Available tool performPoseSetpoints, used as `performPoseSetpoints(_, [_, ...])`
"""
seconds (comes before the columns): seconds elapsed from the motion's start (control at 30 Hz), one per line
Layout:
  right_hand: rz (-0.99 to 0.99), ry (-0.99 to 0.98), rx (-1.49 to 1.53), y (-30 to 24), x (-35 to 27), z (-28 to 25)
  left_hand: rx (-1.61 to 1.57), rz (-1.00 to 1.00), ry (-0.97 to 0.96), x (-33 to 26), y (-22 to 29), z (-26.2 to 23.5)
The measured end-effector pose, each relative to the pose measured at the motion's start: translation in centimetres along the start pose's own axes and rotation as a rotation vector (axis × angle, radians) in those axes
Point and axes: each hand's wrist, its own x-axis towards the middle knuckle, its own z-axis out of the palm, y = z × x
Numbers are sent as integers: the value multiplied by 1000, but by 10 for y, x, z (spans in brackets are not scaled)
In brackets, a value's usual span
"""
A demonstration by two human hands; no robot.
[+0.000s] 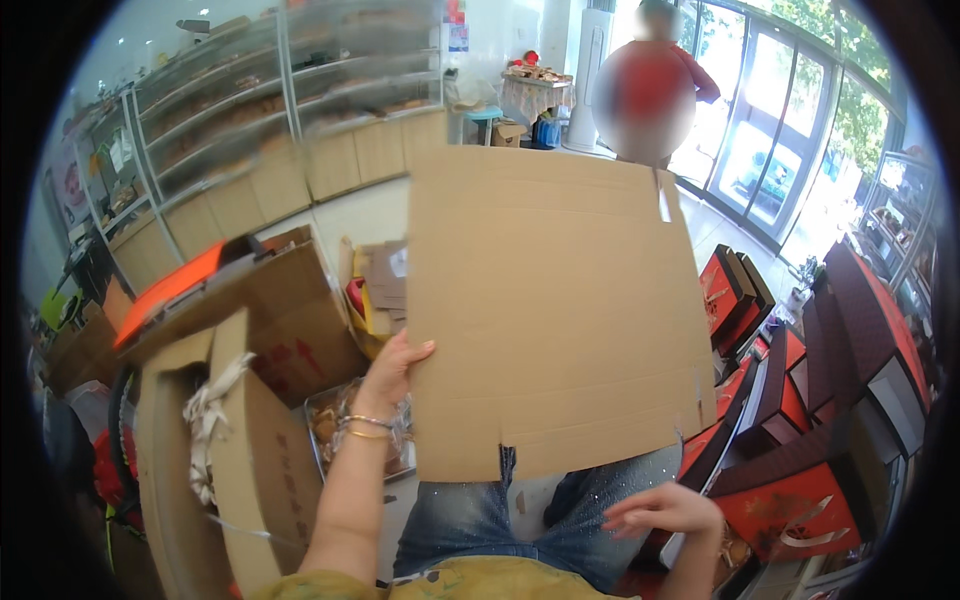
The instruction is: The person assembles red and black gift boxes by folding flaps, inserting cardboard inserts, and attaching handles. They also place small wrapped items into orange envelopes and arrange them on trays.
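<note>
A large flat sheet of brown cardboard (pixel 555 310) stands tilted in front of me, creased near its top and bottom, with slots cut at the lower edge and the upper right corner. Its left edge is gripped by my left hand (pixel 393 372), thumb on the near face and the other fingers hidden behind. Below the sheet's lower right corner, my right hand (pixel 665 510) hovers over my jeans, fingers loosely stretched and holding nothing. It does not touch the cardboard.
Large cardboard boxes (pixel 270 450) crowd my left, one topped by an orange panel (pixel 172 290). Red and dark gift boxes (pixel 790 490) are piled on my right. A tray of packaged items (pixel 330 430) lies by my left forearm. A person in red (pixel 650 90) stands near the glass doors.
</note>
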Motion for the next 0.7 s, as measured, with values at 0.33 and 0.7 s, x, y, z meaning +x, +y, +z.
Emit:
performPoseSetpoints(0.33, [194, 429, 316, 18, 43, -166, 239, -300, 33, -57, 20, -94])
performPoseSetpoints(0.7, [15, 1115, -1080, 55, 100, -119, 1631, 49, -163, -35, -21, -8])
